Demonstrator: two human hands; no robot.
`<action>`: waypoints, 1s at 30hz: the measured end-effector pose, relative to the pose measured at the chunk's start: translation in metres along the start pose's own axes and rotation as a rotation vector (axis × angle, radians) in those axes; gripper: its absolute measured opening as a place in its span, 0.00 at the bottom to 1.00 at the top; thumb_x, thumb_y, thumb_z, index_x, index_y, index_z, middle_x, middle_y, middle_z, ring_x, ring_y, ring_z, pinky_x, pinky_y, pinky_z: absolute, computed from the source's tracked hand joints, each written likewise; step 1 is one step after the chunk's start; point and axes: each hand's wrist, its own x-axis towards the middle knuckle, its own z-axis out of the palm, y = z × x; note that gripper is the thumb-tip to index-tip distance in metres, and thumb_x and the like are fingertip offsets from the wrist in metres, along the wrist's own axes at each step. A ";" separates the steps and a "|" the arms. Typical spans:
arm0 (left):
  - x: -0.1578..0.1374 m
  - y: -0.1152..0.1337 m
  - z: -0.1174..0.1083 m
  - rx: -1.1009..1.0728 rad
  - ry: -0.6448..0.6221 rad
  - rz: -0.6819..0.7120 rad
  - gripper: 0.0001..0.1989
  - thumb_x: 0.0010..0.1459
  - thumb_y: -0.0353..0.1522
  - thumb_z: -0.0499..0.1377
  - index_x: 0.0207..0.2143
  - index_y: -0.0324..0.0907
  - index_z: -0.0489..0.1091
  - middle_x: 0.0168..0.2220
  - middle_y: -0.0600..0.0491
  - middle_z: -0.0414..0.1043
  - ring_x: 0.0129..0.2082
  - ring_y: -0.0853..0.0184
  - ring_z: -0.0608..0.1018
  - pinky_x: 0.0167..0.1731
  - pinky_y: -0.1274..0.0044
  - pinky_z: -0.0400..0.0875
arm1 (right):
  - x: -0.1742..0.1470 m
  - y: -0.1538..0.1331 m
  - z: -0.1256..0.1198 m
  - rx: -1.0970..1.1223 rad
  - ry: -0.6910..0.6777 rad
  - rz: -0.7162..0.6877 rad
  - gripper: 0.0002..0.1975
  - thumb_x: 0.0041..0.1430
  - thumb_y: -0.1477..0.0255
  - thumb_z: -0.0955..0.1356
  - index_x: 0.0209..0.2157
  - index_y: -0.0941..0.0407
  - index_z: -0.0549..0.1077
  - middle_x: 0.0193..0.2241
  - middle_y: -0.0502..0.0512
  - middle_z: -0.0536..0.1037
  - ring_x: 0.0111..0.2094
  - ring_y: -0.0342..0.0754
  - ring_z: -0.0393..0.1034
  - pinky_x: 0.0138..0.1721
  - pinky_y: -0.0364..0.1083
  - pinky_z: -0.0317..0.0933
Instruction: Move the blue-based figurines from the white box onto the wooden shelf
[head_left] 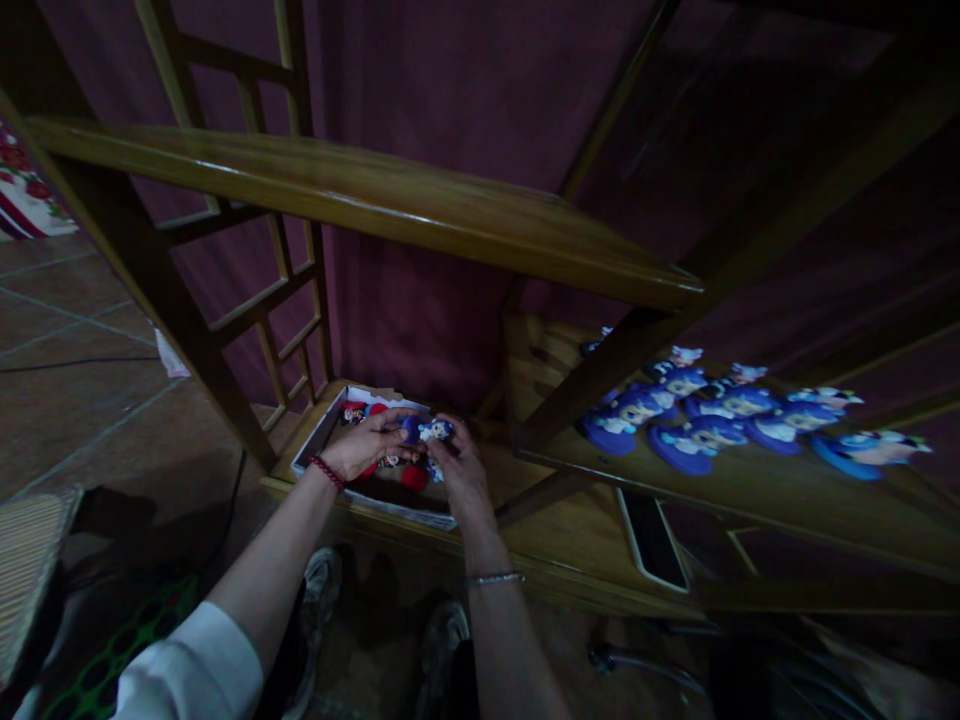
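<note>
Above an open shallow box [420, 515] on the low shelf, both my hands are closed around one small figurine [433, 430] with a blue base and a white and blue figure. My left hand [367, 447], with a red bead bracelet at the wrist, grips its blue base. At the figure's other end are the fingers of my right hand [463, 468], which wears a pale bracelet. Inside the box lie several more figurines, among them one with a red base [414, 478] and a dark-and-red one [352, 411]. My hands hide part of the box's contents.
Several blue-based figurines [690, 440] stand on the raised shelf at right. A dark tablet-like object with a pale rim [652, 540] lies on the lower shelf. A wooden beam [360, 195] crosses above my hands, and a lattice frame [277, 290] rises at left.
</note>
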 end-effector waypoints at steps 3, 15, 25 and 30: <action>-0.001 0.001 0.001 -0.024 -0.029 -0.004 0.25 0.46 0.29 0.61 0.49 0.39 0.61 0.38 0.47 0.70 0.34 0.66 0.75 0.33 0.76 0.69 | 0.001 0.001 0.000 0.021 0.018 0.006 0.19 0.45 0.70 0.64 0.43 0.53 0.64 0.40 0.53 0.72 0.39 0.46 0.67 0.38 0.44 0.62; -0.003 0.003 0.002 -0.054 -0.058 0.042 0.23 0.46 0.28 0.61 0.47 0.40 0.63 0.39 0.48 0.70 0.37 0.68 0.73 0.39 0.76 0.68 | 0.003 0.004 0.002 0.053 0.106 -0.024 0.17 0.43 0.69 0.67 0.39 0.52 0.66 0.37 0.50 0.73 0.38 0.46 0.67 0.39 0.45 0.61; -0.003 0.002 0.002 -0.091 -0.072 0.052 0.22 0.46 0.27 0.61 0.46 0.41 0.65 0.42 0.47 0.69 0.41 0.64 0.72 0.43 0.71 0.65 | 0.006 0.010 0.000 0.020 0.104 -0.032 0.17 0.44 0.68 0.66 0.40 0.53 0.66 0.37 0.51 0.73 0.37 0.47 0.68 0.37 0.45 0.62; -0.001 0.000 0.001 -0.085 -0.060 0.058 0.23 0.45 0.27 0.61 0.47 0.42 0.65 0.41 0.48 0.69 0.42 0.64 0.71 0.45 0.70 0.64 | 0.005 0.007 0.000 -0.009 0.098 -0.047 0.16 0.45 0.68 0.66 0.40 0.53 0.66 0.38 0.52 0.72 0.39 0.47 0.67 0.39 0.45 0.61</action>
